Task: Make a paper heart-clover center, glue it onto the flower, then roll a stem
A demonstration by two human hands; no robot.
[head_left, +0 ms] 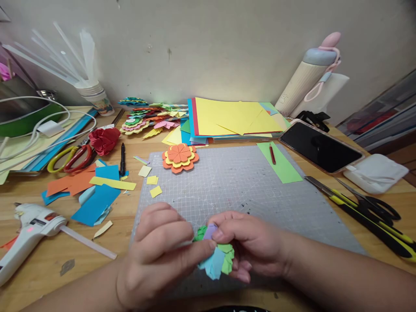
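Left hand [159,253] and right hand [251,238] pinch a folded paper piece [214,262] over the cutting mat [227,182]

Piece: petal-like folds, purple, dark green, light green, light blue. Sits between both hands, above the mat's near part; can't tell if it touches the mat. Left fingers [198,254] narrow, one pressed along the near side of the piece, the rest curled. Right fingers narrow too, thumb on the purple fold, others partly hidden behind.

Mat is gray with a grid, lying on the wooden surface [42,277]. Toward its far left: orange and yellow layered paper flower [180,157], lying flat, small yellow squares [156,191] near it. Far right of mat: green paper strip [287,169] with short red pencil [272,154] on it.

Left side: glue gun [35,225], translucent stick poking out its back; orange, blue and yellow paper scraps [97,203]; black pen [122,158]; red crumpled paper [104,141] beside scissors with red and yellow handles [87,155].

Right side: yellow-black cutter [364,219], black-handled scissors [378,206] next to it, white case [375,173], phone [321,145] with dark screen.

Back, near the wall: stacked paper cups [100,102] holding clear sticks, pile of colored paper flowers [139,121], paper stack [234,115] with yellow on top, pale bottle [302,80] with blue-and-pink cap.
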